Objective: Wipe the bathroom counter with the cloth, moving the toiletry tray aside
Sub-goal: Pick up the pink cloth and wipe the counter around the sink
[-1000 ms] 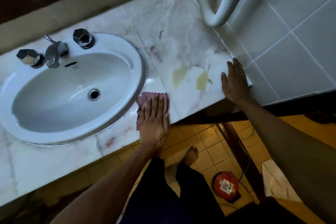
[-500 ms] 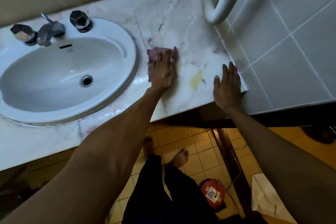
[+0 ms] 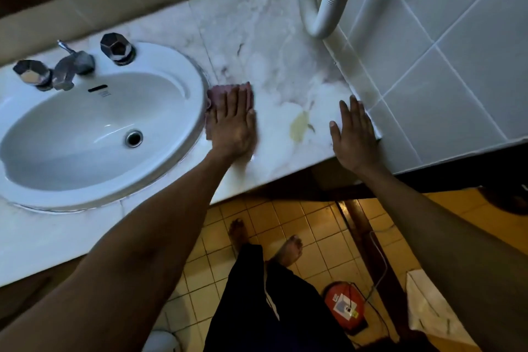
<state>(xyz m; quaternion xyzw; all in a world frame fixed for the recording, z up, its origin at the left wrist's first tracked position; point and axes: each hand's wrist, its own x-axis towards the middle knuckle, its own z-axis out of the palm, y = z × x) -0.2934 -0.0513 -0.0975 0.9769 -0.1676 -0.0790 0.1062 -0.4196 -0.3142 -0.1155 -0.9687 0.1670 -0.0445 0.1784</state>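
- cloth (image 3: pixel 228 93): pink, ribbed or waffle texture, scalloped far edge. Lies flat on the worktop (image 3: pixel 285 71), pinned under the left hand (image 3: pixel 234 120). Only the strip past the fingertips and along the hand's left side shows; the rest is hidden beneath the palm. Its left edge touches the basin rim.
- worktop: pale marble with grey and purplish veining, seams between slabs. A yellowish stain sits between the left hand and the right hand (image 3: pixel 354 134), nearer the right. Surface looks glossy just right of the left hand.
- toiletry tray: not in view.
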